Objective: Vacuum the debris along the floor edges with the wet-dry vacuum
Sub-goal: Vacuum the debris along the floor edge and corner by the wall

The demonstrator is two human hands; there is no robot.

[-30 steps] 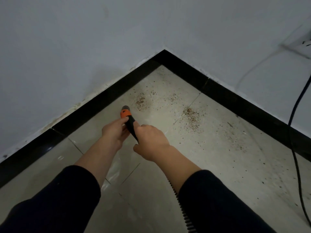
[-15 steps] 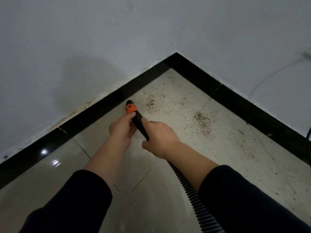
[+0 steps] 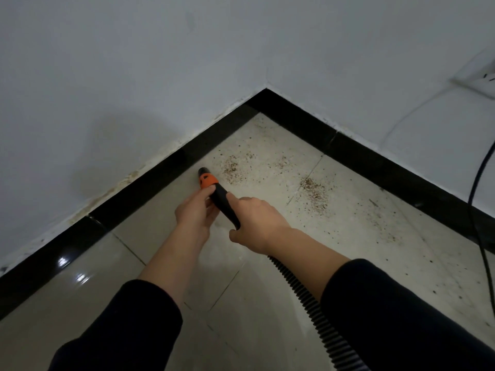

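I hold a black vacuum nozzle [image 3: 223, 202] with an orange collar in both hands. My left hand [image 3: 194, 214] grips it just behind the collar; my right hand [image 3: 255, 223] grips it further back. Its tip points at the black baseboard [image 3: 160, 180] on the left wall, close to the floor. A ribbed black hose [image 3: 316, 311] runs back from under my right hand and passes under my right sleeve. Brown debris [image 3: 233, 170] lies just right of the tip, and a second patch of debris [image 3: 314, 192] lies further right, with specks scattered along the right edge.
Two white walls meet at a corner [image 3: 266, 89] ahead. A black power cord [image 3: 475, 199] hangs down the right wall onto the tiled floor [image 3: 267, 290]. A white socket [image 3: 482, 76] sits at the upper right.
The nozzle and both hands have edged forward towards the left baseboard and the corner. More of the hose shows behind my right hand.
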